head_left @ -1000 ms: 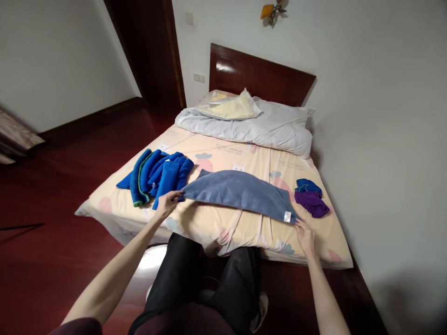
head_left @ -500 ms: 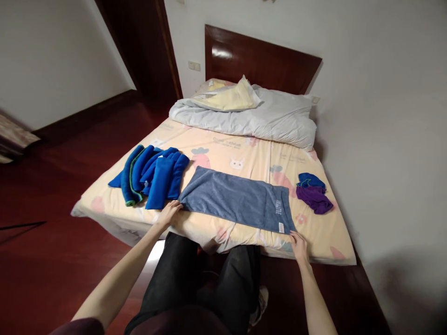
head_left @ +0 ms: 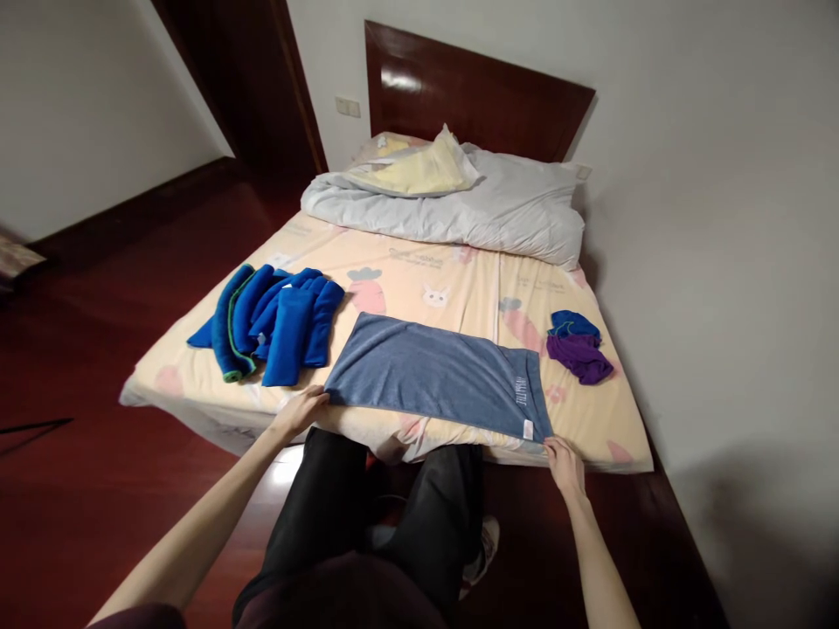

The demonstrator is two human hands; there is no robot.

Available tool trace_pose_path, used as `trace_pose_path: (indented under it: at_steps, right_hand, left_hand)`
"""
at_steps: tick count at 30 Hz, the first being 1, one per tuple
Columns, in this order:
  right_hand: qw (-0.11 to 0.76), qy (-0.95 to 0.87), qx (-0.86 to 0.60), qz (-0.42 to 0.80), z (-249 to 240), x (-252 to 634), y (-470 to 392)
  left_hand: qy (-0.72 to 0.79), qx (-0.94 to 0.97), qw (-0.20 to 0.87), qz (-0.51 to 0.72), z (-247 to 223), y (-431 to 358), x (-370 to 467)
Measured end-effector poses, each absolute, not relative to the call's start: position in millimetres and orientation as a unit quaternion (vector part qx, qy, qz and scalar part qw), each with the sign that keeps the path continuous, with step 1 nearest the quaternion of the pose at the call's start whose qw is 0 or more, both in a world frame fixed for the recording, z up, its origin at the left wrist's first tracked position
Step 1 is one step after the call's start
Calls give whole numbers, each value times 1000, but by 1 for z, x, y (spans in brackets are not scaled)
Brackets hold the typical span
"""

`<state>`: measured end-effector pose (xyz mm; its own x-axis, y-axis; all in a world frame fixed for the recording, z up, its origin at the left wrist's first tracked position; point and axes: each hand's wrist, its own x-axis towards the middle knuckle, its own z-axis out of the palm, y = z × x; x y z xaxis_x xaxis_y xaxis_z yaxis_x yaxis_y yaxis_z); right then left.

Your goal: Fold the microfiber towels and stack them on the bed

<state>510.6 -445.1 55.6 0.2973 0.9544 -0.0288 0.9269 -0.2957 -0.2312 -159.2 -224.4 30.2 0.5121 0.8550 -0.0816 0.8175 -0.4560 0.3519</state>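
A grey-blue towel (head_left: 433,371) lies spread near the front edge of the bed, with white lettering and a small white tag at its right end. My left hand (head_left: 302,411) pinches its near left corner. At the near right corner, my right hand (head_left: 565,463) has its fingers closed on the towel's edge. Just left of the towel sits a pile of rolled and folded blue cloths (head_left: 281,323), one with green edging. Off to the right lies a crumpled purple cloth (head_left: 580,356) against a crumpled blue cloth (head_left: 570,323).
The bed (head_left: 419,271) has a cream sheet printed with carrots and rabbits. A grey quilt (head_left: 517,210) with a yellow underside is bunched toward the dark wooden headboard (head_left: 472,87). A wall runs close along the right; dark red floor (head_left: 150,262) lies to the left.
My left hand has drawn the towel's near left corner slightly outward and toward me, and the towel's left side looks flatter. My right hand keeps its corner. The view has shifted slightly.
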Motion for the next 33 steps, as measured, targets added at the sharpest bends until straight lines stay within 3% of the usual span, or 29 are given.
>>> trace_pose_path:
  at_steps: [5,7,9,12,15,19,24,33]
  right_hand:
    - [-174,-551,-809,109,107,477,-401]
    - [-187,-538,-814,111,119,448,-367]
    - [-168,-556,-806,109,122,404,-327]
    - [7,-666,-743,67,109,314,-267]
    - [142,-727,-661,121,72,224,-230]
    - [212,-687,-671,185,13,164,-226]
    - [228,-695,-661,169,-13,166,-235]
    - [195,-721,-650,141,7,206,-245]
  left_hand:
    - [504,842,184,-59,42,-202,-148]
    - [507,845,164,-32,52,-185,-122]
    - [476,867,136,62,63,-170,-81]
    - [427,883,103,167,66,-160,-13]
    - [448,869,102,185,41,-171,33]
    - [479,853,103,182,-7,-195,42]
    - [478,850,102,195,-20,-201,34]
    - [480,847,102,206,-10,-201,37]
